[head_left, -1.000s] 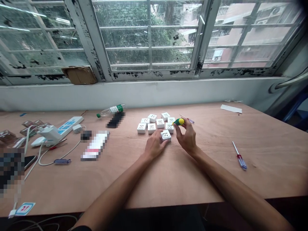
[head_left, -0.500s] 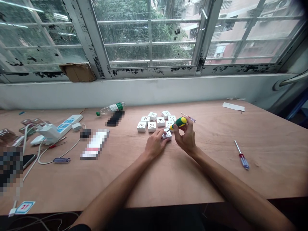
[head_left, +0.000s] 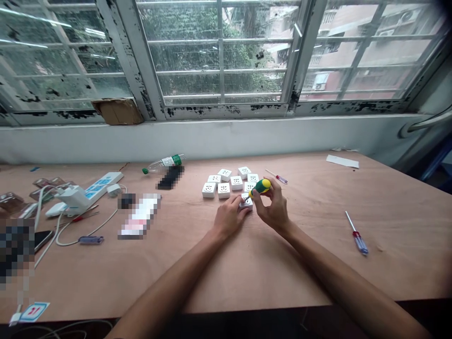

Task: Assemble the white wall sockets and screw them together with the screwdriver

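Observation:
My left hand (head_left: 229,217) is closed around a small white socket cube (head_left: 246,202) on the wooden table (head_left: 226,263), holding it in place. My right hand (head_left: 272,207) grips a green and yellow screwdriver (head_left: 260,186), its tip pointing down-left onto the top of that cube. Just behind them sits a group of several more white socket cubes (head_left: 226,182) in two rows.
A red and blue screwdriver (head_left: 357,234) lies to the right, a thin one (head_left: 277,176) behind my right hand. At the left are a white power strip (head_left: 92,188), cables, a charger and a blue-handled tool (head_left: 91,239). A plastic bottle (head_left: 163,163) lies near the wall.
My right hand has tilted the green and yellow screwdriver down from a raised position and brought its tip onto the cube under my left hand. The left hand stayed on the cube.

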Demonstrator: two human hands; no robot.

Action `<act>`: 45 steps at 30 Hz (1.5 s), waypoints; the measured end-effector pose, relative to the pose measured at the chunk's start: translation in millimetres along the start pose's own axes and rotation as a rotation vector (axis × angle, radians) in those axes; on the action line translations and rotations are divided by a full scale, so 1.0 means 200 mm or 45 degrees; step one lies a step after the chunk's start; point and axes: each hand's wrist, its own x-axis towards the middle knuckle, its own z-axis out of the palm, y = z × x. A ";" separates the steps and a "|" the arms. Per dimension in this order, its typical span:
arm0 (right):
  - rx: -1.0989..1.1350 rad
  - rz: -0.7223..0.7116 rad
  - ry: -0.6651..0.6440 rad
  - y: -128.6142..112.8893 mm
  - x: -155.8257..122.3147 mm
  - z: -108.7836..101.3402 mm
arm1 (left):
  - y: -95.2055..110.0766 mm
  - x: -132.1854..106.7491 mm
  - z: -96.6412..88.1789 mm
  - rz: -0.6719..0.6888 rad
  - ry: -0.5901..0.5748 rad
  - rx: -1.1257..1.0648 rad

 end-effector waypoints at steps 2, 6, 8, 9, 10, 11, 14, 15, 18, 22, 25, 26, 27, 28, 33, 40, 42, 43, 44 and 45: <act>-0.001 -0.014 -0.021 0.00 0.01 -0.01 | 0.00 0.00 0.00 0.009 0.002 -0.004; 0.038 -0.019 -0.089 -0.01 0.04 -0.02 | 0.00 0.00 0.00 0.013 0.005 -0.014; 0.062 -0.032 -0.151 -0.01 0.06 -0.04 | 0.00 0.00 0.00 0.009 -0.003 -0.012; 0.063 -0.039 -0.186 -0.01 0.08 -0.04 | 0.01 0.00 0.00 0.008 -0.007 -0.011; 0.060 -0.044 -0.217 -0.02 0.09 -0.04 | 0.01 0.00 0.00 0.007 -0.010 -0.009; 0.058 -0.048 -0.236 -0.02 0.11 -0.05 | 0.01 0.00 0.00 0.005 -0.011 -0.008; 0.066 -0.036 -0.302 -0.02 0.16 -0.06 | 0.00 0.01 0.01 -0.006 -0.012 -0.006; 0.076 -0.026 -0.350 -0.02 0.19 -0.07 | 0.00 0.01 0.01 -0.011 -0.014 -0.003; 0.100 0.016 -0.522 -0.02 0.26 -0.10 | 0.00 0.01 0.01 -0.023 -0.023 0.027; 0.099 0.114 -0.788 -0.04 0.39 -0.13 | -0.01 0.01 0.01 -0.053 -0.036 0.048; 0.091 0.175 -0.941 -0.06 0.47 -0.15 | -0.01 0.01 0.01 -0.074 -0.044 0.043; 0.088 0.178 -0.972 -0.06 0.49 -0.15 | -0.01 0.01 0.01 -0.079 -0.043 0.043; 0.083 0.178 -1.006 -0.07 0.51 -0.15 | -0.01 0.01 0.01 -0.079 -0.042 0.043; 0.074 0.176 -1.036 -0.07 0.53 -0.15 | -0.01 0.01 0.01 -0.078 -0.039 0.044; 0.018 0.130 -1.206 -0.08 0.61 -0.12 | -0.01 0.01 0.02 -0.075 -0.022 0.057; 0.009 0.095 -1.266 -0.08 0.66 -0.13 | -0.02 0.00 0.02 -0.062 -0.019 0.068; 0.013 0.091 -1.269 -0.08 0.67 -0.13 | -0.02 0.00 0.02 -0.055 -0.018 0.066; 0.009 0.092 -1.269 -0.08 0.66 -0.13 | -0.02 0.00 0.02 -0.051 -0.018 0.064; -0.001 0.096 -1.268 -0.08 0.66 -0.13 | -0.01 0.00 0.02 -0.048 -0.016 0.062; -0.015 0.100 -1.268 -0.09 0.66 -0.14 | -0.01 0.00 0.02 -0.045 -0.015 0.060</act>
